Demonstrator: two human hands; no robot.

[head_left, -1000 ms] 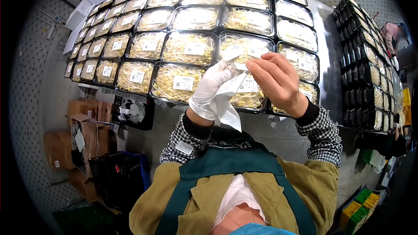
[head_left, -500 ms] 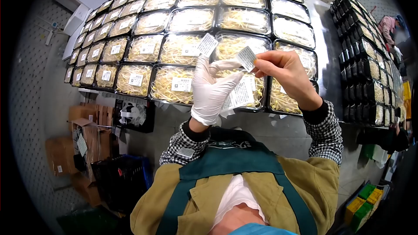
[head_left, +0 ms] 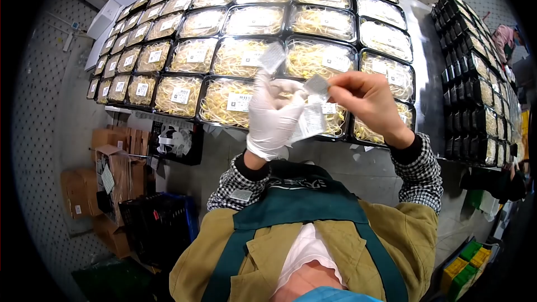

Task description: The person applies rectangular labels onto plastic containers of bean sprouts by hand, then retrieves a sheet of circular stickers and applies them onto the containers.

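My left hand [head_left: 272, 114], in a white glove, is closed on a sheet of printed labels [head_left: 309, 123] that hangs below its fingers. One loose label [head_left: 272, 57] sticks up from a fingertip of that glove. My bare right hand [head_left: 366, 103] pinches another small label [head_left: 318, 86] between thumb and fingertips, close to the gloved fingers. Under both hands lie black trays of bean sprouts, wrapped in clear film. The front tray [head_left: 228, 100] left of the glove bears a white label, and the tray [head_left: 320, 59] behind my hands has one too.
Rows of sprout trays [head_left: 257, 20] cover the metal table [head_left: 422, 61]. Tall stacks of black trays [head_left: 475, 89] stand at the right, with another person [head_left: 505, 39] beyond. Cardboard boxes [head_left: 81, 190] and a black crate [head_left: 154, 226] are at lower left.
The view has shifted slightly, so the trays appear further right. My right hand and its label sit a little lower, and the gloved fingers are more curled.
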